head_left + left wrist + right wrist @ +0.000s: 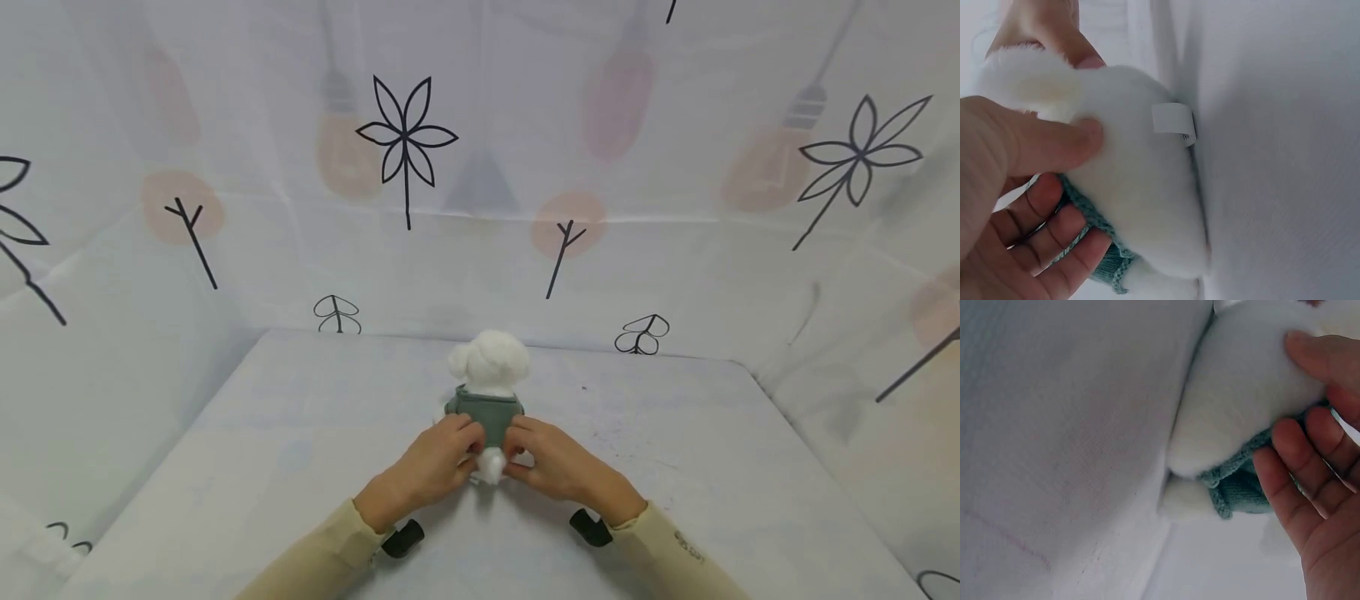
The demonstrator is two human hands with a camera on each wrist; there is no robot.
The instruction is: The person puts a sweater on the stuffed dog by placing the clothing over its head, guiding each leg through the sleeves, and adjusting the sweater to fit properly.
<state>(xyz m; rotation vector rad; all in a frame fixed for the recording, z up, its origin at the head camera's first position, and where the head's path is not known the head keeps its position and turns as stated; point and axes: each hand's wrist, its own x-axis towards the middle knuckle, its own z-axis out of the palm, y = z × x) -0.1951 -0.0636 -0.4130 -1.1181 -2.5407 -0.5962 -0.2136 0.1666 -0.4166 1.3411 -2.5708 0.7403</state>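
A white plush toy (497, 358) sits upright on the white-covered table, its back towards me. It wears a green knitted sweater (491, 412), and a fluffy white tail (491, 465) sticks out below the hem. My left hand (442, 458) pinches the sweater at the left of the lower back. On the opposite side, my right hand (555, 458) pinches it too. In the left wrist view the thumb lies against the white fur (1141, 187), with fingers along the knitted hem (1094, 215). The right wrist view shows the right fingers (1294, 447) along the hem, fingertips hidden.
A small white label (1172, 119) hangs from the toy's rear seam. Black wrist devices (403, 538) sit under both forearms. Pale fabric printed with flowers and twigs (405, 137) walls the back and sides of the table (300, 400).
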